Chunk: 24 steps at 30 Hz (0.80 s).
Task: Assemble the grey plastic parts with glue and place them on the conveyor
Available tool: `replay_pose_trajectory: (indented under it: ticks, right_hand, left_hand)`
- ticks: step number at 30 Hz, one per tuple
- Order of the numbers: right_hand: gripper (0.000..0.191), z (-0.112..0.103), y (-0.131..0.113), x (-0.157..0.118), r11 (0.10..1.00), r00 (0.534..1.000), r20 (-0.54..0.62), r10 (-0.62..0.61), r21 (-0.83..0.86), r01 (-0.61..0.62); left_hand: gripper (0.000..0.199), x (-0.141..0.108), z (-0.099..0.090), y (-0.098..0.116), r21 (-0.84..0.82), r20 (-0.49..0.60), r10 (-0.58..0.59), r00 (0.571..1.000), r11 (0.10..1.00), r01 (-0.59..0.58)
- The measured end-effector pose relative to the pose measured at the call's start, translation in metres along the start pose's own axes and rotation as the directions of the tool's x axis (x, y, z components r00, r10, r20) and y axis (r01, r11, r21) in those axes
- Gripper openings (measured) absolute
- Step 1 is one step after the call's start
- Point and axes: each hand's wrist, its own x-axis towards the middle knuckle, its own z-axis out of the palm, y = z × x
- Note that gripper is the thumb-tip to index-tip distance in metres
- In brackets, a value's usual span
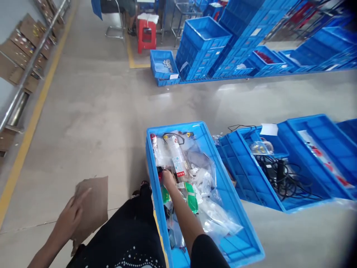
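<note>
A large blue crate (237, 208) stands in front of me, holding clear plastic bags (217, 216), a green packet (192, 199) and a clear pack with a red and white label (178, 163). My right hand (169, 179) reaches into the crate's left side, beside a small red and black item (160, 175); its fingers are mostly hidden among the contents. Out to the left, my left hand (69, 219) hangs in the air with the index finger stretched out and the thumb apart. Behind it is a torn piece of brown cardboard (96, 201).
To the right, a blue crate (251, 175) holds black cables (279, 178), with more crates beyond. Stacked blue crates (202, 48) and a red stool (147, 35) stand at the back. A metal rail (33, 59) runs along the left. A person's leg (131, 18) shows at the top.
</note>
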Motion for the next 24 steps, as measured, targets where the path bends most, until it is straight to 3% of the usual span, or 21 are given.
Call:
replay_pose_trajectory:
  ticks: [3,6,10,14,17,21,22,24]
  right_hand:
    - [0.024,0.000,0.011,-0.011,0.998,0.999,-0.028,0.024,0.054,-0.022]
    - [0.026,0.002,0.008,-0.013,0.990,0.997,-0.048,0.059,0.128,-0.053]
    - [0.024,0.001,-0.006,-0.003,0.948,0.986,-0.091,0.136,0.300,-0.103]
    - [0.022,-0.019,-0.016,-0.024,0.842,0.956,-0.197,0.215,0.533,-0.080]
    - [0.030,-0.047,-0.037,-0.071,0.718,0.940,-0.270,0.209,0.695,0.040]
    - [0.031,-0.086,-0.098,-0.140,0.544,0.932,-0.356,0.068,0.796,0.265]
    - [0.027,-0.095,-0.113,-0.153,0.495,0.922,-0.386,0.029,0.807,0.322]
    - [0.023,-0.110,-0.138,-0.172,0.314,0.861,-0.509,-0.019,0.814,0.488]
  left_hand:
    - [0.043,0.024,-0.005,0.045,0.072,0.079,0.142,0.987,0.986,-0.148]
    - [0.044,0.031,0.001,0.075,0.071,0.128,0.177,0.976,0.980,-0.187]
    - [0.041,0.034,0.012,0.076,0.027,0.165,0.234,0.958,0.970,-0.242]
    - [0.037,0.043,-0.009,0.075,-0.045,0.129,0.288,0.949,0.958,-0.284]
    - [0.033,0.046,-0.040,0.098,-0.122,0.098,0.257,0.962,0.962,-0.244]
    - [0.024,0.035,-0.079,0.148,-0.332,0.100,0.340,0.935,0.898,-0.290]
    - [0.023,0.030,-0.086,0.160,-0.388,0.088,0.381,0.920,0.864,-0.321]
    - [0.021,0.022,-0.095,0.176,-0.486,0.049,0.439,0.897,0.795,-0.362]
